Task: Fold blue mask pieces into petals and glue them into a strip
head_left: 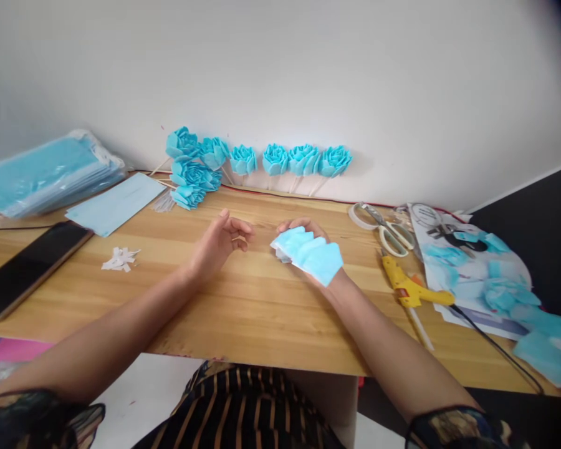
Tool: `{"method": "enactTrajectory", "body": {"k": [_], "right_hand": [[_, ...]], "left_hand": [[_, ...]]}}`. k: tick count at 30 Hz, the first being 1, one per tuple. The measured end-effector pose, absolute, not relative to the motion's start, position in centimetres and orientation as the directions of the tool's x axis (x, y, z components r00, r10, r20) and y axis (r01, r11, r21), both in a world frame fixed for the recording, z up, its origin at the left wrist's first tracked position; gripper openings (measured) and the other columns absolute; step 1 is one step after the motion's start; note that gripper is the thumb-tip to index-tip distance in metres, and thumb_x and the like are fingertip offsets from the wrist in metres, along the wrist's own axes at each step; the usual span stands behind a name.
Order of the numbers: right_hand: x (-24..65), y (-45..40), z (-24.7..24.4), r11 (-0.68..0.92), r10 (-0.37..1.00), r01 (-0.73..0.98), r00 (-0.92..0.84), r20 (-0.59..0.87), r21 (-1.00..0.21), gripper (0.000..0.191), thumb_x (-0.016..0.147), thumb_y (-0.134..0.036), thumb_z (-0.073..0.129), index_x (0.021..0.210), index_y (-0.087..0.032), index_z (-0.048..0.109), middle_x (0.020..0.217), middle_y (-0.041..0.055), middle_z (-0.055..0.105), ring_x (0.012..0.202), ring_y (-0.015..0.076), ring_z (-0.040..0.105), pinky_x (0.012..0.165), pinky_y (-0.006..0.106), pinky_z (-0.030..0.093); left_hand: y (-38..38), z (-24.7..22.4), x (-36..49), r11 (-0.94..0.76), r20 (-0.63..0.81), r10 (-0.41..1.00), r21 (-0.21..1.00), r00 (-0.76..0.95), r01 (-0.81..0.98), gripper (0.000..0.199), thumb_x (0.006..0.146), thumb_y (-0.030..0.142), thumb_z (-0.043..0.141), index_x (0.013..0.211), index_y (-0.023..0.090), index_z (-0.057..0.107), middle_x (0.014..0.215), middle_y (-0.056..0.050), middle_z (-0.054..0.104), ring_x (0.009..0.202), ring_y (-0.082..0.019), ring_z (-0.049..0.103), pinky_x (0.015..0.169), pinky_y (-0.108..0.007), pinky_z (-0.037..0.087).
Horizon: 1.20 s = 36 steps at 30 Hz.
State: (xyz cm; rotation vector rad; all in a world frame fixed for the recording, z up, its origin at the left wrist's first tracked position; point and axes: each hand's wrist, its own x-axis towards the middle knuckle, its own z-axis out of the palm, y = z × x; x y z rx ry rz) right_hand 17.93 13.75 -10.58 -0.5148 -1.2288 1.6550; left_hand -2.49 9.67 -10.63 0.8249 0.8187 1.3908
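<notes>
Over the middle of the wooden table, my left hand [219,242] is raised with its fingers loosely curled and apart, holding nothing. Just to its right, my right hand [308,224] is closed on a strip of overlapping light-blue petals [311,252], which look cut from soft fabric like the face masks. The strip fans out toward my wrist and hides most of the palm and some fingers. A small gap separates the two hands. Behind them, finished blue flowers on sticks [275,159] lean against the wall, with more flowers [189,171] bunched at the left.
At left are packaged face masks [51,168], flat blue sheets [116,202], a phone [32,265] and white scraps [120,259]. To the right lie tape [361,216], scissors [395,236], a yellow glue gun [414,290] with a cord, and loose blue petals [509,296] on paper.
</notes>
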Motion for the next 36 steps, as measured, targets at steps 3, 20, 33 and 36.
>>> {"method": "enactTrajectory", "body": {"k": [3,20,33,36], "right_hand": [[18.0,14.0,-11.0,-0.126,0.851,-0.468,-0.505,0.147,-0.875,0.014,0.074,-0.022,0.077,0.084,-0.028,0.070,0.091,-0.0014,0.073,0.082,0.0158,0.068,0.070,0.031,0.059],[17.2,13.0,-9.9,-0.083,0.928,-0.169,-0.372,-0.014,-0.982,0.026,0.068,-0.034,0.080,0.089,-0.023,0.070,0.076,-0.0031,0.068,0.059,0.0105,0.058,0.050,0.022,0.046],[17.2,13.1,-10.0,-0.007,0.969,-0.089,-0.246,0.015,-0.996,0.034,0.076,-0.038,0.073,0.105,-0.022,0.066,0.074,-0.0038,0.066,0.061,0.0100,0.058,0.053,0.022,0.047],[17.2,13.1,-10.1,-0.002,0.969,-0.066,-0.246,0.015,-0.998,0.034,0.077,-0.040,0.073,0.106,-0.022,0.066,0.077,-0.0028,0.068,0.062,0.0100,0.058,0.053,0.022,0.048]], "left_hand": [[9.6,-10.6,-2.4,0.021,-0.011,1.000,0.868,0.023,-0.495,0.049,0.088,0.057,0.060,0.070,0.013,0.074,0.080,-0.009,0.068,0.075,-0.019,0.062,0.060,-0.027,0.049],[9.8,-11.1,-2.2,0.187,-0.119,0.979,0.846,0.165,-0.499,0.049,0.091,0.057,0.057,0.089,0.011,0.075,0.090,-0.015,0.077,0.079,-0.023,0.072,0.071,-0.033,0.057],[10.5,-12.1,-2.4,0.267,-0.184,0.962,0.799,0.203,-0.539,0.079,0.088,0.081,0.037,0.091,0.010,0.071,0.085,-0.020,0.077,0.081,-0.028,0.075,0.066,-0.033,0.058],[10.1,-11.8,-2.2,0.240,-0.142,0.964,0.828,0.225,-0.507,0.064,0.084,0.072,0.058,0.094,0.011,0.071,0.086,-0.017,0.077,0.082,-0.027,0.074,0.069,-0.033,0.057]]}}
